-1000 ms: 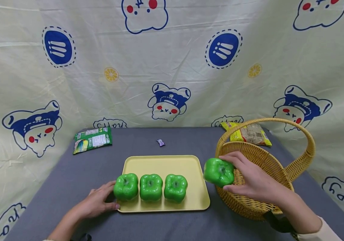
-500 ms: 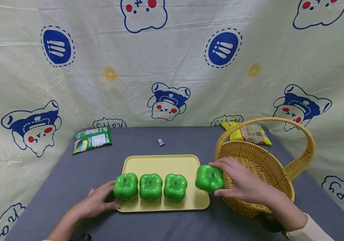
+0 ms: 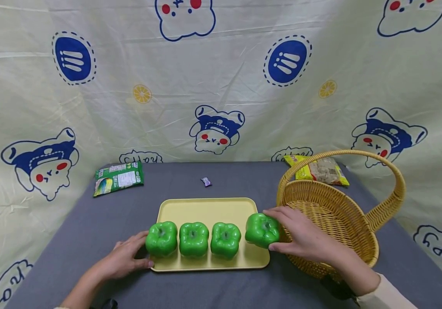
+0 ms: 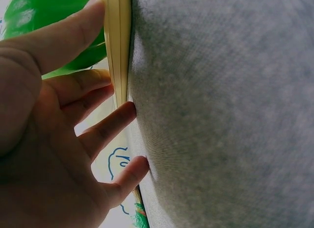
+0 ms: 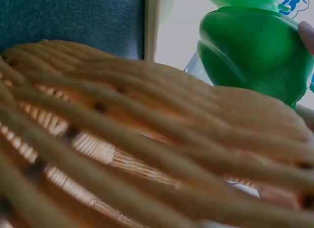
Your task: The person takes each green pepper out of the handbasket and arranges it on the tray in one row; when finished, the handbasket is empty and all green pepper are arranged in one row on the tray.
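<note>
Three green bell peppers stand in a row on a yellow tray. My right hand grips another green bell pepper between thumb and fingers, over the tray's right end, right of the row. In the right wrist view this bell pepper shows beyond the basket rim, with only bits of the fingers in sight. At the tray's left end rests my left hand, beside the leftmost pepper. In the left wrist view its thumb touches the tray rim, fingers spread, some tips on the cloth.
A wicker basket with a tall handle stands right of the tray, under my right forearm. Behind it lies a yellow snack packet. A green packet lies at the back left, and a small purple wrapper behind the tray.
My right hand has carried its bell pepper leftward and slightly down, from the basket's edge to above the tray's right end. The left hand and the three peppers have stayed put.
</note>
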`<state>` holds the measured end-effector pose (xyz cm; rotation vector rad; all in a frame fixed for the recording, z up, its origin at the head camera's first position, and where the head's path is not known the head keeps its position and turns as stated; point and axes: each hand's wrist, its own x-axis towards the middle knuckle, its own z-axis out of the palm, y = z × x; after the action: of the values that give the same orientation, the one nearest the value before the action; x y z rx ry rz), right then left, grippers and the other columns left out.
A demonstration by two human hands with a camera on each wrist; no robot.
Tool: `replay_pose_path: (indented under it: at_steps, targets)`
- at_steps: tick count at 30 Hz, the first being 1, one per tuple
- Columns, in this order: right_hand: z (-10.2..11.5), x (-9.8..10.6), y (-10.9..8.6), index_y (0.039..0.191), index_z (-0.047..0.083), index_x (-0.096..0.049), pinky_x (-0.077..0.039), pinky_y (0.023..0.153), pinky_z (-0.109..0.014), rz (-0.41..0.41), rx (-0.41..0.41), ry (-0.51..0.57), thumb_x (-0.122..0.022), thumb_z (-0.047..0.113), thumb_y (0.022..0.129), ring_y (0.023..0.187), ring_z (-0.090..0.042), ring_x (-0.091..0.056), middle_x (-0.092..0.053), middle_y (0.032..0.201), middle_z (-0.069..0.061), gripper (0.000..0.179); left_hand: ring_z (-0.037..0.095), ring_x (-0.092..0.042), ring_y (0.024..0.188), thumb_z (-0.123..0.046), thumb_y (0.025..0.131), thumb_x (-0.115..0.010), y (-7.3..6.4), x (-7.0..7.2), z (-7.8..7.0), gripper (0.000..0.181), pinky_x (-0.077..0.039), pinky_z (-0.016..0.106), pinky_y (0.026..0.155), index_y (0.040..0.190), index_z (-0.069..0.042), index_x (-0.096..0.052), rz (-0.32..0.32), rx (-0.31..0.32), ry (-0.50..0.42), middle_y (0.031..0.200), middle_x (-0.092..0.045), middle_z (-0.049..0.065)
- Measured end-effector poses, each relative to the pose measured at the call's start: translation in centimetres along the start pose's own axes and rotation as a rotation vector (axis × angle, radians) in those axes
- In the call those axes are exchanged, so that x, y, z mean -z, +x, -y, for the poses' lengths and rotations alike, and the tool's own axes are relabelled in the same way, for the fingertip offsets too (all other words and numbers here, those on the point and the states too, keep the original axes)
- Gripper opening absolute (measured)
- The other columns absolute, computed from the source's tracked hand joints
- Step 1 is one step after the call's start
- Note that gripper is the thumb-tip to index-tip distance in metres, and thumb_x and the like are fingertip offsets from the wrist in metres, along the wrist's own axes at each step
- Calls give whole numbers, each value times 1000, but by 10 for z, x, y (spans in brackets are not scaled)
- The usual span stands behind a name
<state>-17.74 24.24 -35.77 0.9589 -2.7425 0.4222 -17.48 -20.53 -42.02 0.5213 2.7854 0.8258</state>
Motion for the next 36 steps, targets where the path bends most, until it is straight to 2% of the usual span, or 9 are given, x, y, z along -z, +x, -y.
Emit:
replay_pose_path:
  at_steps: [10, 20, 28, 36]
  targets:
    - [-2, -9, 4, 136, 13, -49, -38, 97, -49, 45, -23, -21, -78, 42, 73, 117, -22, -53, -57, 128, -3, 75, 40, -42, 130, -36, 75, -76, 0, 1, -1, 68, -31, 51, 84, 131, -6, -53, -17, -7, 5, 139, -49, 15]
    - [-2, -13, 7, 135, 12, -50, -38, 97, -48, 73, -22, -37, -77, 44, 74, 116, -22, -55, -58, 126, -4, 74, 40, -44, 129, -36, 75, -76, 1, 3, -1, 68, -32, 48, 82, 131, -5, -52, -33, -33, 19, 138, -49, 14]
    - [-2, -15, 9, 134, 11, -51, -38, 96, -47, 82, -9, -31, -76, 45, 75, 116, -21, -54, -58, 126, -3, 73, 40, -42, 130, -37, 76, -75, 1, 4, -2, 71, -31, 52, 84, 134, -5, -49, -3, -3, 3, 140, -47, 15]
    - [-1, -18, 10, 135, 10, -49, -38, 98, -50, 114, -39, 13, -74, 43, 77, 119, -24, -53, -57, 129, -5, 71, 40, -42, 130, -37, 74, -76, 0, 2, -1, 72, -31, 52, 85, 133, -4, -50, -1, 5, 2, 140, -47, 16]
